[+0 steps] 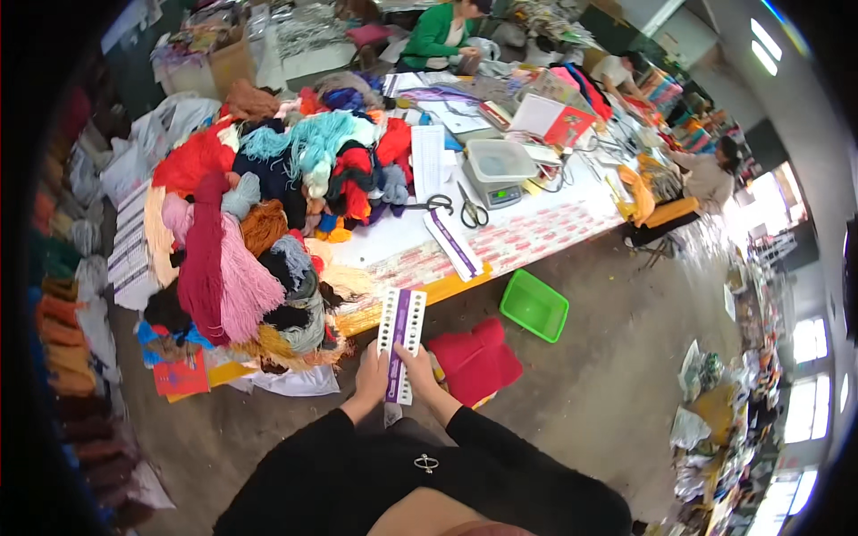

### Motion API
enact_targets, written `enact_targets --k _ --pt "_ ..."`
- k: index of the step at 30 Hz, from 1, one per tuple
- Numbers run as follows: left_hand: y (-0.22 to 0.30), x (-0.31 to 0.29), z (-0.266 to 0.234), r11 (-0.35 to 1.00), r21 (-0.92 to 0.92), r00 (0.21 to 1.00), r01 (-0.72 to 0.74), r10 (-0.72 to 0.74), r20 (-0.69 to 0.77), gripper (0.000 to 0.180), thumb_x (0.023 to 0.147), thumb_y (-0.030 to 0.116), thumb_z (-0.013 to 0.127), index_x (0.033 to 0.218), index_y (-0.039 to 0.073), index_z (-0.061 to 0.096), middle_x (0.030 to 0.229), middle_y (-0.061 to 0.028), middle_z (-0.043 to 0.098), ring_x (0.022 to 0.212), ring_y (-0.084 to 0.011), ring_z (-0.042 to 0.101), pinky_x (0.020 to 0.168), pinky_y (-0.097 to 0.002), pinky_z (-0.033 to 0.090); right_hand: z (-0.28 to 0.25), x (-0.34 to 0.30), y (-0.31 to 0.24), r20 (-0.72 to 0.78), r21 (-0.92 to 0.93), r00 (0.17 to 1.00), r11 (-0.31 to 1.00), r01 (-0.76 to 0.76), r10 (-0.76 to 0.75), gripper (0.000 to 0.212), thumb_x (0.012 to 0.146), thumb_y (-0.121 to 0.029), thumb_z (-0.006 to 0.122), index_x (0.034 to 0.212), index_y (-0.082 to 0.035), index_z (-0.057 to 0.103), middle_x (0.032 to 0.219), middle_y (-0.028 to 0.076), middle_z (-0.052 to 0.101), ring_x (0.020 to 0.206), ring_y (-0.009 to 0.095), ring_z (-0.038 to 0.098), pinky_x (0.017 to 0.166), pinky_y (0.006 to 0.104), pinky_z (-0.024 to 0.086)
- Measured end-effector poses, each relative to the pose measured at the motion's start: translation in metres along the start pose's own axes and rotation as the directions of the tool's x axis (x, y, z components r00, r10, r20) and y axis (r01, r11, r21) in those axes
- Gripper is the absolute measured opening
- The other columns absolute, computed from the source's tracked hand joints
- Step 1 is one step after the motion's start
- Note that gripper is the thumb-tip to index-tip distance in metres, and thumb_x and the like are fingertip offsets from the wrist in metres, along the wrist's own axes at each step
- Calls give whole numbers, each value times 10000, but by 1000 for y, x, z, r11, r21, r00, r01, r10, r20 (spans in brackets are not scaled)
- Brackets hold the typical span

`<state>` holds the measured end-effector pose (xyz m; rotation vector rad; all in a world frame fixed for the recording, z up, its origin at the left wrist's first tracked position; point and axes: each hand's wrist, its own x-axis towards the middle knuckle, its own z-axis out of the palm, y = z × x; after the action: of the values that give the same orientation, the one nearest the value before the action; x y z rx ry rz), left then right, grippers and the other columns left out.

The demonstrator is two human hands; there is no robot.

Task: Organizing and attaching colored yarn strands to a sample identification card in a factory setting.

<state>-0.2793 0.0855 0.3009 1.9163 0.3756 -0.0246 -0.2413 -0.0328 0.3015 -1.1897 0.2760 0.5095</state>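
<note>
Upright in front of my body is a white thread card with a purple band down its middle and rows of holes along both long edges. My left hand grips its left edge, and my right hand pinches it from the right. On the table's near side lie similar white and purple cards. Beyond them are black-handled scissors and a second dark pair. A large heap of coloured yarn hanks covers the table's left part, with pink and crimson hanks nearest.
A digital scale with a clear tub stands on the table, beside a printed sheet. Below the table edge are a green plastic basket and a red cushion. A person in green sits across the table; others work at the right.
</note>
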Motion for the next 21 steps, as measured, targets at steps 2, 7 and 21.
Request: enact_targets --k 2,7,21 --pt "3 -25 -26 998 -43 998 -44 46 48 377 956 262 377 1263 47 421 1089 -233 585 996 -416 563 837 -470 437 19 -25 -2 23 -17 999 1000 25 -25 282 901 -147 600 1137 -3 548 1009 45 627 873 109 588 773 268 483" --pt "8 -63 -139 806 -587 981 76 44 187 458 952 252 467 1338 13 406 1293 -95 507 1159 -202 503 989 -309 363 85 -72 -24 367 -79 920 990 -118 139 338 907 -168 591 1194 -5 518 1060 59 624 950 126 591 847 279 476" --pt "-119 -319 -535 447 -843 914 -300 -119 -389 1207 598 350 842 1497 206 49 1318 -152 454 1206 -362 487 978 -477 450 465 -186 224 690 -660 -146 534 -529 709 495 863 -197 660 1282 -12 474 1088 80 643 921 144 642 784 303 536"
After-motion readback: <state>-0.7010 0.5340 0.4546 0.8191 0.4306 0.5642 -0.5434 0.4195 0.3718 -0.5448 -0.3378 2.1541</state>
